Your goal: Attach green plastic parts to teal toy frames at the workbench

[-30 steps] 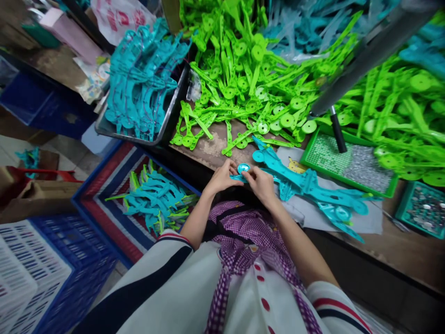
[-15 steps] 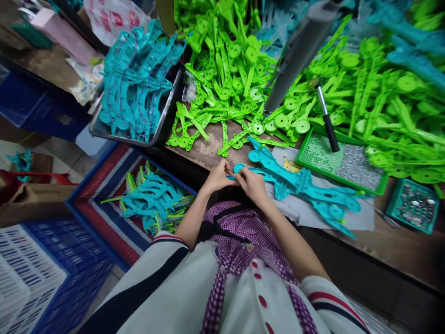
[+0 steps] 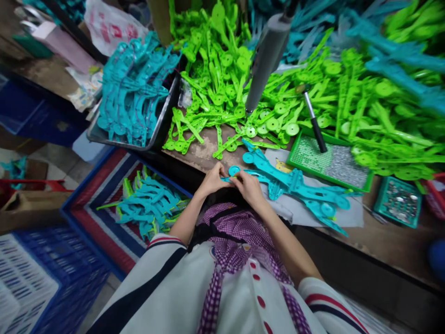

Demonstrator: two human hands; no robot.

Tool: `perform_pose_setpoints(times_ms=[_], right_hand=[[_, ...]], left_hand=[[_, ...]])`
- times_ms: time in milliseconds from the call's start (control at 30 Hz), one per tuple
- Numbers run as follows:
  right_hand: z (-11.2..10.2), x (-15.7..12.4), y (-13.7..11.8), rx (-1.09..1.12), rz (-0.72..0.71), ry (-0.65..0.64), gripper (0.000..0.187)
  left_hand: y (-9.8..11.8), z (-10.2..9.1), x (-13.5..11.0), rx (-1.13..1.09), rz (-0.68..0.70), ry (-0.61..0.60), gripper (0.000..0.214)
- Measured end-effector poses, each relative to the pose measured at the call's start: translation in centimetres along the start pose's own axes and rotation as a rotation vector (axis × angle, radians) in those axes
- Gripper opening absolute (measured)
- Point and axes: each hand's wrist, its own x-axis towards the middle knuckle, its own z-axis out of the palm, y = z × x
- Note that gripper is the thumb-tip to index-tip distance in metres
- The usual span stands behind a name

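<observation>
A long blue plastic part point(image 3: 297, 182) with arms and round discs lies on a pale cloth point(image 3: 352, 215) at the bench's front edge. Its left tip juts over that edge, where both hands meet. My left hand point(image 3: 212, 180) is closed, pinching the tip between thumb and fingers. Close beside it, my right hand point(image 3: 248, 186) is closed on the same end, just below a blue disc point(image 3: 234, 171). Fingers hide most of the gripped tip, so any small piece between them cannot be made out.
Lime-green plastic arms point(image 3: 222, 99) are heaped behind. A hammer point(image 3: 315, 125) rests over a green tray point(image 3: 352, 182) of small metal pieces, beside a teal tray point(image 3: 398, 202). A dark tray point(image 3: 130, 147) holds blue parts. A grey hanging tool point(image 3: 266, 60) points down. Lower left stands a lined crate point(image 3: 93, 199).
The camera view has turned slightly, so the bench items sit further left. Both hands stay at the same end of the blue plastic part, with only slight finger movement.
</observation>
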Motion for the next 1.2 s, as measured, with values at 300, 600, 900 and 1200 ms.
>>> perform_pose_setpoints(times_ms=[300,600,900,1200], right_hand=[[-10.6,-2.8,-2.8,0.181,-0.045,0.578,0.041],[-15.4,-17.5,8.8,0.013,0.284,0.772,0.046],[-14.5,-19.3,11.5,-0.352,0.200,0.554,0.064],[-15.3,-22.5,10.2,-0.652,0.193,0.442,0.074]], left_hand=[[6.4,2.3,-1.4,0.565,0.388,-0.008,0.083],[9.4,7.6,6.4,0.807,0.689,-0.475,0.083],[9.8,7.5,7.2,0.901,0.719,-0.615,0.048],[13.9,3.6,2.9,0.861,0.798,-0.397,0.042]])
